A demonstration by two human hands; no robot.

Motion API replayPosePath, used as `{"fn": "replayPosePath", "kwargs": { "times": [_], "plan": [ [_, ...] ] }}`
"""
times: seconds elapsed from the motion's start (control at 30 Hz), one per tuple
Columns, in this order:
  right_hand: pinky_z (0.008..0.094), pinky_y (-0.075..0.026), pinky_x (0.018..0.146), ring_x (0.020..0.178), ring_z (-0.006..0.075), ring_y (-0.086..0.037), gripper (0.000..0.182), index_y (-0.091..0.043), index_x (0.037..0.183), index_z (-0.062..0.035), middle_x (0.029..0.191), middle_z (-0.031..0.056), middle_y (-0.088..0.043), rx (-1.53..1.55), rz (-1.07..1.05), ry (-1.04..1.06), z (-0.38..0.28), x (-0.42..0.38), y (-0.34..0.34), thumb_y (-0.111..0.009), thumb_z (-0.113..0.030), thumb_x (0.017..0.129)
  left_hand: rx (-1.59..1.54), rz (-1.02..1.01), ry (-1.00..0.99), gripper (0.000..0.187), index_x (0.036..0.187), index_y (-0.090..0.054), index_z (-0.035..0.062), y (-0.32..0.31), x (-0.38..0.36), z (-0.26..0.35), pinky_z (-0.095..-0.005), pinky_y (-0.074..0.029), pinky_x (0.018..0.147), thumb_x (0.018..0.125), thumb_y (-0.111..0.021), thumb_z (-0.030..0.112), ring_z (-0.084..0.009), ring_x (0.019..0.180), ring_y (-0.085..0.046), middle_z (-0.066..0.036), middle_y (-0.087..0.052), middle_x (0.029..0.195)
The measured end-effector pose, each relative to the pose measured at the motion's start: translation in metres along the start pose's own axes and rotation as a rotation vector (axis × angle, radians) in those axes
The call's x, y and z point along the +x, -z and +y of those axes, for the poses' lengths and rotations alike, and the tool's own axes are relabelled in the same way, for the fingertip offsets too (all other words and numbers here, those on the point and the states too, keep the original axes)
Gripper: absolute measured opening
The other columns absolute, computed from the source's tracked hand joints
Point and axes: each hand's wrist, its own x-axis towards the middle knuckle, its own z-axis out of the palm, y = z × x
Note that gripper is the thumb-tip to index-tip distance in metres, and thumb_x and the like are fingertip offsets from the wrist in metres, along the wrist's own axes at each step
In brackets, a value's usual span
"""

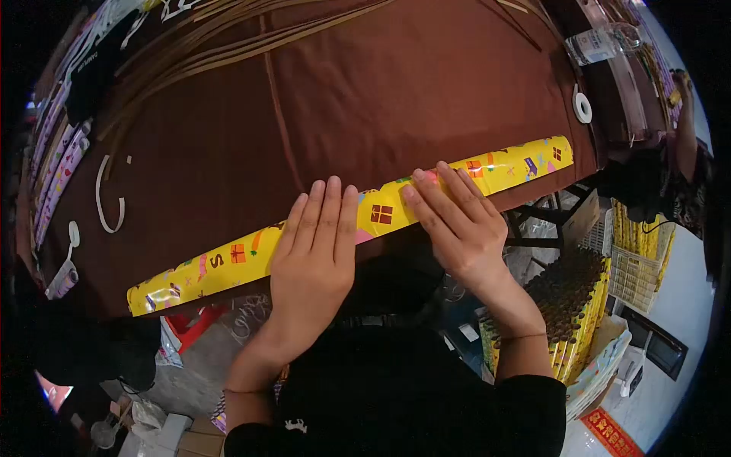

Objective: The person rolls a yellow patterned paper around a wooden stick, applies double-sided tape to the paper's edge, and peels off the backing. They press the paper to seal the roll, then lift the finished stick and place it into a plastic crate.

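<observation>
The left hand (314, 263) and right hand (461, 228) lie flat, fingers extended (neither grasping), on the yellow roll (236, 255) along the brown tablecloth's (426, 91) near edge; cloth spreads beyond toward strips (221, 46) far left.

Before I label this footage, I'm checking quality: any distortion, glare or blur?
Head view: wide-angle distortion, black corners; brown tabletop brighter right of centre than at left; small white glints on yellow roll; left hand and right hand without obvious blur.
</observation>
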Motion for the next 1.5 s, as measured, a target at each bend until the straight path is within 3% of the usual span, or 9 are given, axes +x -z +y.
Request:
{"fn": "replayPosePath", "kwargs": {
  "times": [0.13, 0.2, 0.3, 0.63, 0.87, 1.03, 1.17, 1.27, 1.5],
  "plan": [
    [0.0403, -0.050, 0.091, 0.108, 0.0316, -0.061, 0.042, -0.065, 0.118, -0.0074, 0.120, 0.0086, -0.064, 0.047, -0.050, -0.073, -0.022, -0.005, 0.026, -0.068, -0.011, 0.077, 0.056, 0.022, -0.030, 0.041, 0.124, -0.057, -0.0037, -0.004, 0.000, -0.002, -0.0405, -0.043, 0.103, 0.084, -0.055, 0.008, -0.0320, 0.119, -0.056, -0.019, -0.058, 0.126],
    [0.0303, -0.051, 0.064, 0.072, 0.0202, -0.063, 0.030, -0.065, 0.108, -0.0030, 0.091, 0.0115, -0.067, 0.808, 0.153, -0.421, -0.038, -0.027, 0.027, -0.072, -0.013, 0.080, 0.050, 0.024, -0.032, 0.041, 0.124, -0.057, -0.0039, -0.004, 0.000, -0.001, -0.0419, -0.044, 0.102, 0.084, -0.056, 0.008, -0.0327, 0.118, -0.056, -0.019, -0.058, 0.126],
    [0.0192, -0.041, 0.046, 0.053, 0.0069, -0.054, 0.028, -0.064, 0.104, -0.0006, 0.079, 0.0078, -0.065, 1.730, -0.276, -1.144, -0.052, -0.017, 0.004, -0.053, -0.026, 0.099, 0.067, 0.056, -0.047, 0.041, 0.124, -0.058, -0.0040, -0.009, -0.002, -0.002, -0.0432, -0.046, 0.100, 0.085, -0.055, 0.008, -0.0331, 0.117, -0.057, -0.020, -0.058, 0.126],
    [0.0219, -0.034, 0.032, 0.035, 0.0122, -0.049, 0.028, -0.064, 0.090, 0.0024, 0.068, 0.0064, -0.062, 1.873, 0.051, -1.264, -0.085, 0.009, -0.020, -0.051, -0.021, 0.099, -0.113, -0.025, 0.022, 0.060, 0.132, -0.049, -0.0049, -0.004, -0.002, 0.001, -0.0504, -0.042, 0.102, 0.078, -0.070, 0.009, -0.0375, 0.127, -0.048, -0.022, -0.050, 0.136],
    [0.0226, -0.042, 0.040, 0.047, 0.0158, -0.058, 0.024, -0.058, 0.109, 0.0019, 0.090, 0.0098, -0.065, 1.993, -0.130, -1.130, -0.072, -0.007, -0.020, -0.050, -0.018, 0.099, -0.029, -0.050, -0.002, 0.044, 0.124, -0.056, -0.0049, 0.001, 0.002, 0.000, -0.0447, -0.046, 0.099, 0.087, -0.058, 0.018, -0.0368, 0.117, -0.055, -0.021, -0.058, 0.124],
    [0.0296, -0.055, 0.079, 0.106, 0.0243, -0.061, 0.074, -0.008, 0.153, -0.0107, 0.150, 0.0170, -0.028, 2.792, -0.436, -1.014, -0.053, -0.028, 0.013, -0.055, -0.010, 0.095, -0.002, -0.026, -0.008, 0.042, 0.125, -0.056, -0.0058, -0.002, 0.003, 0.001, -0.0469, -0.046, 0.098, 0.086, -0.059, 0.010, -0.0380, 0.118, -0.055, -0.022, -0.057, 0.126],
    [0.0280, -0.055, 0.078, 0.101, 0.0180, -0.063, 0.045, -0.049, 0.134, -0.0041, 0.129, 0.0165, -0.054, 1.604, -0.178, -0.495, -0.035, -0.052, 0.026, -0.062, -0.015, 0.093, 0.030, -0.022, -0.018, 0.038, 0.125, -0.055, -0.0069, -0.009, -0.002, 0.005, -0.0483, -0.045, 0.100, 0.088, -0.054, 0.002, -0.0384, 0.122, -0.053, -0.022, -0.056, 0.129],
    [0.0231, -0.052, 0.055, 0.063, 0.0129, -0.064, 0.026, -0.061, 0.105, 0.0012, 0.090, 0.0101, -0.068, 1.878, -0.320, -1.239, -0.018, -0.047, 0.016, -0.054, -0.023, 0.098, 0.050, -0.064, 0.011, 0.037, 0.124, -0.055, -0.0079, -0.003, 0.000, 0.010, -0.0501, -0.044, 0.101, 0.088, -0.052, 0.000, -0.0394, 0.123, -0.051, -0.023, -0.055, 0.130],
    [0.0191, -0.043, 0.044, 0.046, 0.0090, -0.055, 0.024, -0.065, 0.103, 0.0016, 0.078, 0.0101, -0.068, 1.738, 0.143, -1.282, 0.003, -0.055, 0.011, -0.057, -0.021, 0.097, 0.025, -0.101, 0.054, 0.042, 0.127, -0.052, -0.0083, -0.011, -0.007, 0.011, -0.0547, -0.041, 0.102, 0.086, -0.044, -0.012, -0.0425, 0.126, -0.048, -0.024, -0.053, 0.131]
  ]
}}
